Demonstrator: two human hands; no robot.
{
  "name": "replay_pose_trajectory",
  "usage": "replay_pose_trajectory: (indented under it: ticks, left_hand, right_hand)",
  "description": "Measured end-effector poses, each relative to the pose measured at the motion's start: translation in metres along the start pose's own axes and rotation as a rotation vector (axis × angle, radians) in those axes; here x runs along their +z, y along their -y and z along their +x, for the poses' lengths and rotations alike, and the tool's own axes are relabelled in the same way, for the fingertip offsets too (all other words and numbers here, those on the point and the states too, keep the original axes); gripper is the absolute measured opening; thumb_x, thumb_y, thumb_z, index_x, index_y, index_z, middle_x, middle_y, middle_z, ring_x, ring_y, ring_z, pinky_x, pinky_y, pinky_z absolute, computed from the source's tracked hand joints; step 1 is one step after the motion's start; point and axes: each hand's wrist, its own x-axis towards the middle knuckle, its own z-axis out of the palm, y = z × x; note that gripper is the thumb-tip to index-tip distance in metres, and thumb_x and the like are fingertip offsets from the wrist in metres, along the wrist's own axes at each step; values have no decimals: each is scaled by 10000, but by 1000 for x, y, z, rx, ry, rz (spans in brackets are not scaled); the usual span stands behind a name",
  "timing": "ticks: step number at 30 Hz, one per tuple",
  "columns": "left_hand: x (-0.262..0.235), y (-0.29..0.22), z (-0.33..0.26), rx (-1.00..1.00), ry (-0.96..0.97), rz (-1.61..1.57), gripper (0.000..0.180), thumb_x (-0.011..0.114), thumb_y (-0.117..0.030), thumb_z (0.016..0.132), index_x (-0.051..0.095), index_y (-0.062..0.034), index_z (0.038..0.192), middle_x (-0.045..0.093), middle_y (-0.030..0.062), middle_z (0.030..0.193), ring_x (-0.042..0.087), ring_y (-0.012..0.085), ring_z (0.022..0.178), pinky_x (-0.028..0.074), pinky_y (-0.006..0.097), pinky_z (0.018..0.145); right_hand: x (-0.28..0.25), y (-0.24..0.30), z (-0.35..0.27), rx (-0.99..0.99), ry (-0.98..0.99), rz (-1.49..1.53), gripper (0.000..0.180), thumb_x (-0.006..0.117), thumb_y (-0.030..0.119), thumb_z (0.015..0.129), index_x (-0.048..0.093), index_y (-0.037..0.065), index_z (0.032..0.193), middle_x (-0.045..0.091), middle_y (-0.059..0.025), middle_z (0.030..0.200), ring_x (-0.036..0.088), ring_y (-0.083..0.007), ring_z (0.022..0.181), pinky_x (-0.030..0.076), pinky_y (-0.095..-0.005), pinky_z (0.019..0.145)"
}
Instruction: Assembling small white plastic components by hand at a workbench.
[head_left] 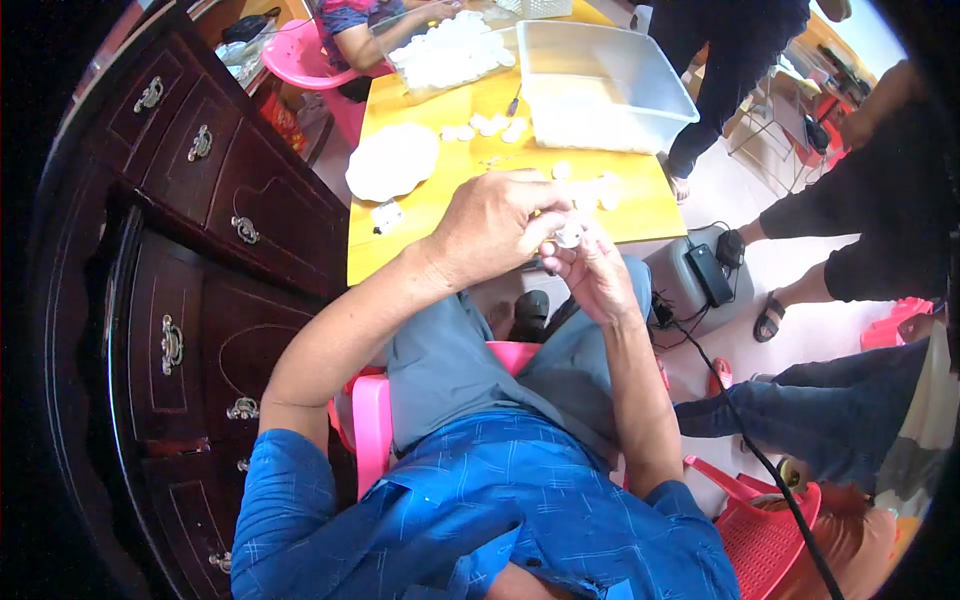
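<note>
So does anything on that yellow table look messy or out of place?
Mildly. Small white round pieces lie loose on the yellow table between the white plate and the clear plastic tub, not gathered up. A black cable also trails across the floor. Both hands together hold one small white piece.

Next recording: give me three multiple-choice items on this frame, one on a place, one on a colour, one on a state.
1. Where is the clear plastic tub?
A. on the yellow table
B. on the floor
C. on the dark cabinet

2. What colour is the chair the person sits on?
A. green
B. pink
C. white

3. How is the small white round piece held?
A. lying loose on the table
B. between both hands
C. in the left hand alone

Answers: 1 A, the tub rests on the yellow table. 2 B, pink shows beside the legs. 3 B, left hand and right hand meet on it.
</note>
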Motion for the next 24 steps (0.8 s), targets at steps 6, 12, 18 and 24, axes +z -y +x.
replay_pose_trajectory:
  ticks: [6, 12, 18, 24]
  left_hand:
    - [7, -2, -1, -32, 9, -87, 110, 675, -126, 820, 723, -40, 868, 685, 122, 841, 676, 273, 775, 536, 366, 704]
    - [13, 4, 1, -51, 17, -29, 126, 664, -149, 817, 719, -45, 861, 680, 120, 833, 675, 294, 793, 535, 384, 720]
    - [11, 10, -4, -53, -5, 28, 140, 658, -155, 836, 713, -55, 918, 680, 127, 875, 673, 301, 809, 537, 390, 724]
    - [-2, -31, -22, -154, -31, 237, 373, 656, -185, 871, 626, -42, 1215, 695, 167, 921, 689, 329, 821, 557, 412, 718]
  right_hand:
    - [2, -1, 2, 14, 4, -15, 594, 610, 360, 979, 437, -20, 1402, 636, -87, 1165, 650, -175, 1019, 548, -301, 889]
    - [0, -1, 4, 20, 3, -43, 585, 622, 376, 970, 475, -17, 1378, 644, -68, 1143, 646, -150, 991, 548, -293, 870]
    - [-5, -10, 17, 31, 46, 10, 556, 611, 349, 979, 480, -16, 1378, 645, -69, 1156, 640, -156, 1007, 539, -306, 878]
    - [7, -15, 71, 28, -35, 68, 478, 562, 280, 997, 488, -9, 1369, 639, -95, 1162, 628, -199, 1026, 530, -317, 897]
